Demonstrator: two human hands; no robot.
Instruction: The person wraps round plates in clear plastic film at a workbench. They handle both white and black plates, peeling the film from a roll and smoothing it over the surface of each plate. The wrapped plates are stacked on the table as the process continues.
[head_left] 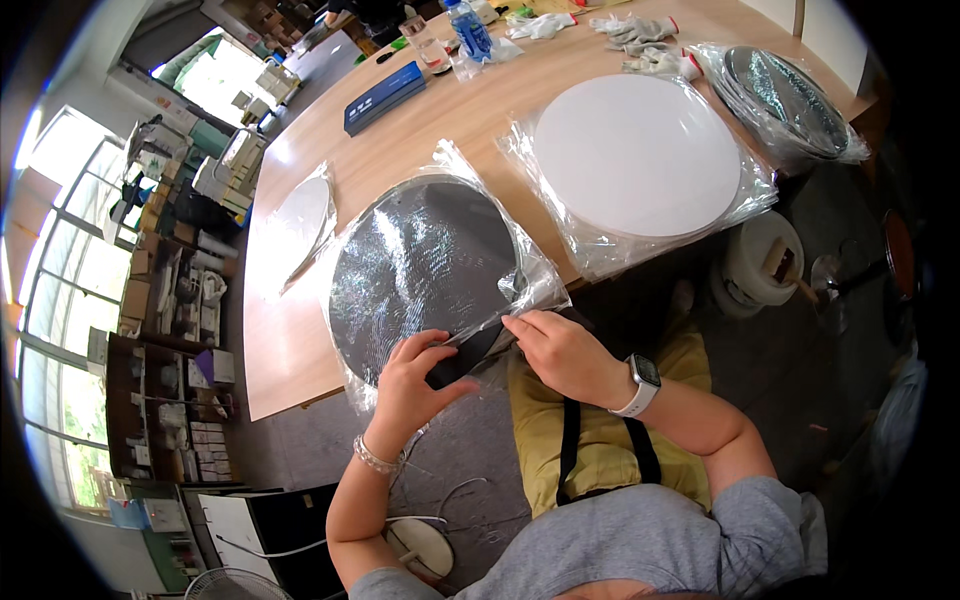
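In front of me a round dark grey disc (400,240) lies at the table's near edge inside a clear plastic bag (540,272). My right hand (562,352) pinches the bag's near right edge between thumb and fingers. With fingers and thumb apart, my left hand (412,382) rests at the disc's near rim, its fingertips touching the plastic. Between the two hands a dark strip of the disc shows beneath the film. Right of it, a white round disc (640,155) lies on top of more clear plastic.
Bagged dark discs (785,100) lie at the table's far right, near grey work gloves (635,35). A blue box (384,97), a blue-labelled bottle (468,30) and a glass (426,45) stand farther back. A small white disc (305,213) lies left. Below right is a white bucket (758,262).
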